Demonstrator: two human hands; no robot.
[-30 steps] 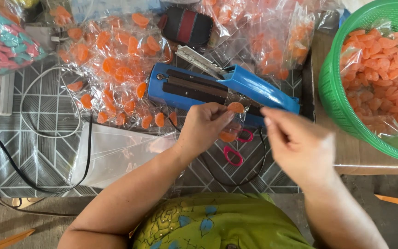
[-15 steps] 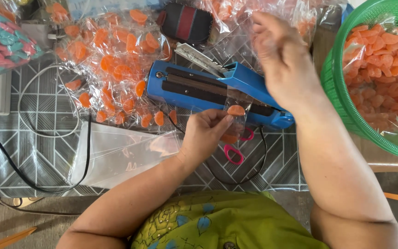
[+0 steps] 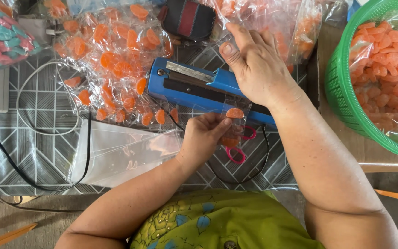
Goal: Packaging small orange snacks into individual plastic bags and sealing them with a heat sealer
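Your small clear bag holds orange half-round candies, one near its top and more at the bottom. It hangs upright against the front edge of the blue heat sealer, which lies slanted across the bench with its arm down.

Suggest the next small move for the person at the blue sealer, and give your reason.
Probably press the right hand down on the blue heat sealer: it already rests on the bar, and the left hand holds a small clear bag of orange candy with its top edge at the sealer.
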